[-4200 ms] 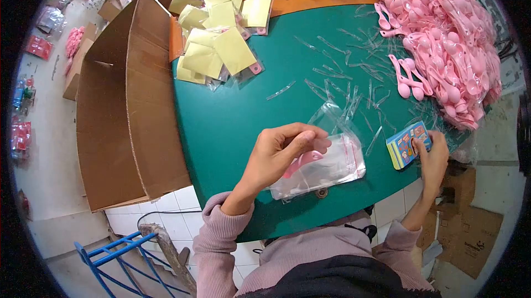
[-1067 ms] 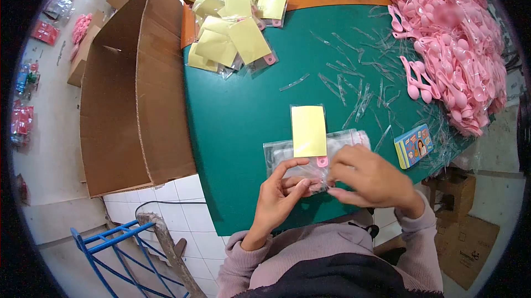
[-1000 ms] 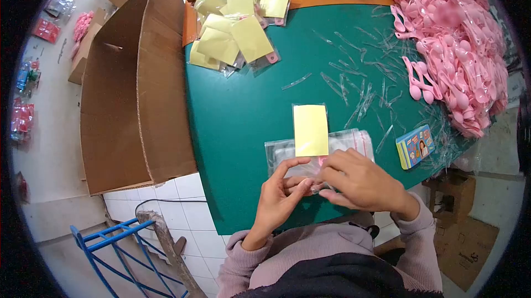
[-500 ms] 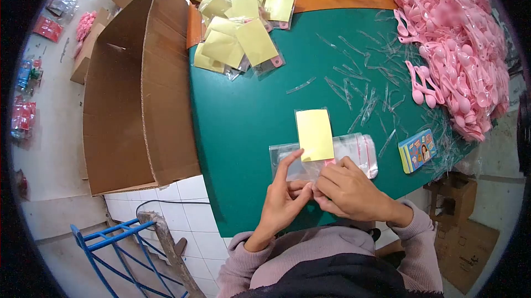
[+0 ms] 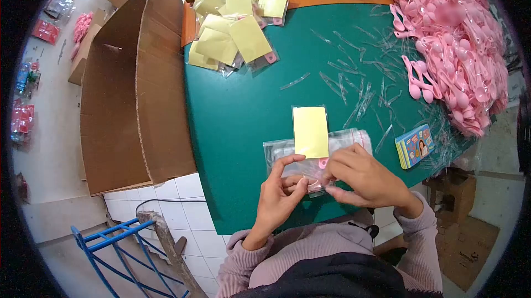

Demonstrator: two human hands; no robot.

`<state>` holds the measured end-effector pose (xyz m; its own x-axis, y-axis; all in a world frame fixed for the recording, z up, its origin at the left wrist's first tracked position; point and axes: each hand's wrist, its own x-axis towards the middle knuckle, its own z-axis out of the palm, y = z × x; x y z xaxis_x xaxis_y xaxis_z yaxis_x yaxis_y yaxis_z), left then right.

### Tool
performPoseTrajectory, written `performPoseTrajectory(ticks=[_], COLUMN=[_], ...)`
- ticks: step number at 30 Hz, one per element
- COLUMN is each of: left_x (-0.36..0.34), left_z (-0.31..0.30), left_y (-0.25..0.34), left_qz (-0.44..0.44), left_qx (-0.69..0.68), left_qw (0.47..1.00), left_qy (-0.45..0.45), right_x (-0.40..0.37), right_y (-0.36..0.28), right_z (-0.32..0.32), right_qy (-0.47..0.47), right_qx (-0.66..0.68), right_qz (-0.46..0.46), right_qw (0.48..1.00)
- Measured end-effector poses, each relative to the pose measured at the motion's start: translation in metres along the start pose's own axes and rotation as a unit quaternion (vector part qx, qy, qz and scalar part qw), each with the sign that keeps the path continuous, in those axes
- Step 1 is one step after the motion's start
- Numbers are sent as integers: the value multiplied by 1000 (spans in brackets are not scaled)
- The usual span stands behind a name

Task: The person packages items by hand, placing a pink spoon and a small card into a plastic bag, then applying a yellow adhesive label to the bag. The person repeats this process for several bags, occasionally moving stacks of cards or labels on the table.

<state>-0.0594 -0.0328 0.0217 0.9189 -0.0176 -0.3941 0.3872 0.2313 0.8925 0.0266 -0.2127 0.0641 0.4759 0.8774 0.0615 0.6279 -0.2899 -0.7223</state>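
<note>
A clear plastic bag [image 5: 318, 186] with a yellow card [image 5: 311, 132] inside lies in front of me, and the pink end of a spoon [image 5: 323, 162] shows below the card. My left hand [image 5: 279, 192] pinches the bag's near end between thumb and fingers, its index finger by the card's lower corner. My right hand [image 5: 359, 176] is curled at the right side of that same end. What its fingertips hold, if anything, is hidden. Beneath lies a stack of flat clear bags [image 5: 279, 151].
Filled bags with yellow cards [image 5: 250, 39] lie at the back left. Bagged pink spoons [image 5: 459, 49] are heaped at the right, above a stack of printed cards [image 5: 415, 147]. Clear strips [image 5: 362, 101] litter the green table [image 5: 238, 115]. A cardboard box [image 5: 166, 93] stands left.
My right hand has moved slightly right, away from my left, and its thumb and fingers have shifted. More of the spoon end and the bag's near end now shows.
</note>
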Motion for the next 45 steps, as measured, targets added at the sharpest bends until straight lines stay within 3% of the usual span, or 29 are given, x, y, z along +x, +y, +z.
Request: performPoseTrajectory(ticks=[7,18,21,23,26,27,28,29,30,31,32,33,35,37,38,39,41,45], left_x=[-3,-2,0,0,-3,-2,-2,-3,-4,-3,-5,-6,-6,-6,-6,-6,-8,-11], left_z=[0,-1,-3,-4,-3,-5,-6,-4,-1,1,2,2,6,9,10,11,9,-7], left_y=[-2,-4,-3,-1,-2,-5,-6,-5,-1,1,1,2,3,7,8,9,9,8], left_qz=[26,5,-6,-2,0,2,4,6,11,18,19,26,32,27,24,26,24,18], left_qx=[68,19,39,72,-7,10,26,27,9,-9,-9,-22,-39,-74,-71,-84,-95,-105], left_qw=[997,1000,999,997,999,999,998,998,999,999,999,998,998,997,997,996,995,993], left_qy=[1,-13,-28,-37,-42,-45,-49,-51,-47,-42,-42,-45,-40,-26,-26,-19,-10,-60], right_x=[9,6,4,2,-13,-18,-29,-37,-48,-67,-88,-99,-71,-36,-31,-27,-21,-21], right_y=[-2,-1,4,7,39,58,76,102,127,145,159,163,96,30,20,16,4,13], right_z=[20,32,18,-6,-60,-80,-95,-112,-123,-125,-121,-118,-87,-53,-28,-4,26,39], right_qy=[8,9,-4,-80,-82,-26,29,104,177,179,231,269,372,265,241,216,214,255], right_qx=[-89,-204,-106,122,264,179,220,47,-128,-131,-360,-563,-380,-194,-121,-47,76,82], right_qz=[-35,-101,-121,-116,-29,-27,73,143,208,205,292,356,216,193,153,111,140,110], right_qw=[995,974,987,982,961,983,972,983,954,953,855,695,819,925,951,969,964,957])
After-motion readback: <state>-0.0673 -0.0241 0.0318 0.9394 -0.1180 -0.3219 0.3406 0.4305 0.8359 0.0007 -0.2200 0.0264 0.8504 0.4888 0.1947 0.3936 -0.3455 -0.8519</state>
